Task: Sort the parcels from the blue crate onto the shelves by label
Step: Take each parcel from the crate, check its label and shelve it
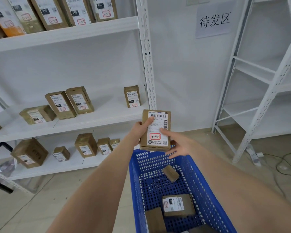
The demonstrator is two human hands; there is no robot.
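We hold parcel (155, 130) above blue crate (207, 187); left hand (142, 127) fingers wrapped around parcel edge, thumb on label; right hand (179, 146) fingers spread, thumb touching label.

One head-worn view looks forward and down, close over the blue crate (208, 190), facing the shelves (64, 33).

Held parcel (155, 130) label with red-boxed "3-4-2", above the blue crate (136, 182), wall sign (214, 20) "待发区" further above, "010" on a crate parcel (178, 205)
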